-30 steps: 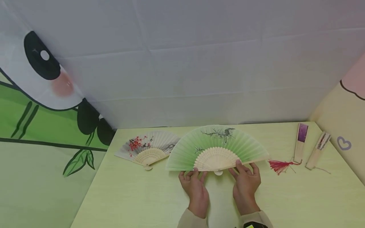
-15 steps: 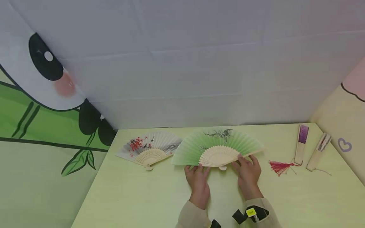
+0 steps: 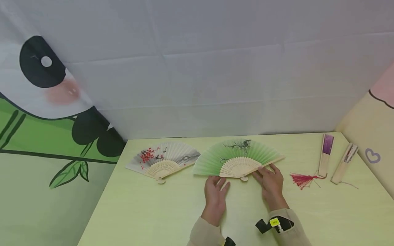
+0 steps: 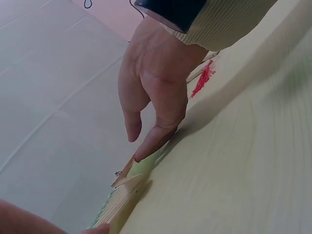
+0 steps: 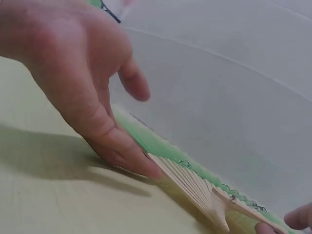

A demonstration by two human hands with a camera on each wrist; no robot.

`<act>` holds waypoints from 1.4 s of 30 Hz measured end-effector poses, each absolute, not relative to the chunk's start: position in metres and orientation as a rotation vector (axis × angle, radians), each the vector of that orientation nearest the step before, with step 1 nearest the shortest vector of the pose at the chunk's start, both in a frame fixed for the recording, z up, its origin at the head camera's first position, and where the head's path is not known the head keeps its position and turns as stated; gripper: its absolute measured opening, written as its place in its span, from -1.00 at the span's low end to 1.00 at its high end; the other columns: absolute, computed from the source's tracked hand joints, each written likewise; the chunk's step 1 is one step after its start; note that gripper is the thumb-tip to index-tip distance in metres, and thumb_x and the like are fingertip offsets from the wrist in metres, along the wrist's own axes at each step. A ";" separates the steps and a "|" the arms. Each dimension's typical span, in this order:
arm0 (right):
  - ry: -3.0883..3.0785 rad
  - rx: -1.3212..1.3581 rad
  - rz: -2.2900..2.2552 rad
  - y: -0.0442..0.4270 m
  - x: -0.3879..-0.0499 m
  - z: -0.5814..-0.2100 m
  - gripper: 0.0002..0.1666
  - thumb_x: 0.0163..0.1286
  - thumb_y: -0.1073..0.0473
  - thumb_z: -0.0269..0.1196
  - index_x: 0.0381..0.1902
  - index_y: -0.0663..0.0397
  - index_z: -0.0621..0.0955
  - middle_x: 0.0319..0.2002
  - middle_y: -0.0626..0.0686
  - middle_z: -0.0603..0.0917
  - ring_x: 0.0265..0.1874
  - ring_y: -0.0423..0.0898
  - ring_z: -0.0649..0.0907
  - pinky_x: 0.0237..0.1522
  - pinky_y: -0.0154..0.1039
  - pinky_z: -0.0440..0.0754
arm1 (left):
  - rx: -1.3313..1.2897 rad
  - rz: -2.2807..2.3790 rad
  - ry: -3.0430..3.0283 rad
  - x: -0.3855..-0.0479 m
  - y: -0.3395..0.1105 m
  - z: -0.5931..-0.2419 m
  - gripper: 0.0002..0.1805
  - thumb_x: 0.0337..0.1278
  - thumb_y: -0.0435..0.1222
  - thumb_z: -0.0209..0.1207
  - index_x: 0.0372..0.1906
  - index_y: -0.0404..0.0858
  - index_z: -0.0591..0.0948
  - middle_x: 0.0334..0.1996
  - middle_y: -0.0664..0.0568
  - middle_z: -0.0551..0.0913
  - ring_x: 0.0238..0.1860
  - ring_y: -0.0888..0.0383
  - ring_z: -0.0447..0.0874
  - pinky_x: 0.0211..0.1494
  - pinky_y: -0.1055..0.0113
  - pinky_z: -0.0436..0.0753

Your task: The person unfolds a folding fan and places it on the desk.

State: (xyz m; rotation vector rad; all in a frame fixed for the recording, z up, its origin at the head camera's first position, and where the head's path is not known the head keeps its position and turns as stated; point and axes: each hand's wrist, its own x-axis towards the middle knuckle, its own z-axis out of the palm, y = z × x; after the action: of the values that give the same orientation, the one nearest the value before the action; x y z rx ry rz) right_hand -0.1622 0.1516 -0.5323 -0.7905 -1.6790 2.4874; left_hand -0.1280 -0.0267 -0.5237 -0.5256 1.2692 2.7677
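A spread green folding fan (image 3: 243, 167) with a dark branch-and-bird print lies at the middle of the table (image 3: 154, 215). My left hand (image 3: 214, 196) is just below its left edge, fingers extended and spread apart; the right wrist view shows that hand (image 5: 83, 83) close to the fan's ribs (image 5: 190, 183). At the lower right edge, my right hand (image 3: 272, 186) touches the fan's outer stick. In the left wrist view, one finger of the right hand (image 4: 158, 80) meets the stick while another stands away from it.
A spread white-grey fan (image 3: 164, 160) with red blossoms lies left of the green one. On the right lie two folded fans, one purple (image 3: 325, 155) with a red tassel (image 3: 303, 179), one with a patterned top (image 3: 344, 164). A pale cloth wall (image 3: 197, 85) rises behind.
The green fan has been lowered and shifted right. The left hand's fingers have come away from their pinch on its edge; the right hand's hold has loosened.
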 end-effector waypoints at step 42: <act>-2.037 -0.881 1.908 0.269 -0.168 -0.510 -0.21 0.57 0.24 0.25 0.66 0.10 0.24 0.54 0.22 0.40 0.27 -0.15 0.61 0.14 -0.48 0.62 | -0.407 2.687 1.381 -0.097 0.016 -0.495 -0.34 0.63 -0.21 -0.12 0.63 -0.41 0.07 0.57 -0.41 0.21 0.57 -0.38 0.21 0.56 -0.25 0.36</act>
State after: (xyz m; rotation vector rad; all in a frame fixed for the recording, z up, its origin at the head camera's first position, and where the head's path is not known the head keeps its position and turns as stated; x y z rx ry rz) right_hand -0.1677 0.2693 -0.5096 -0.8805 -2.0366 1.9078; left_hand -0.0967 0.0163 -0.4949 -0.4070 1.3812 2.6873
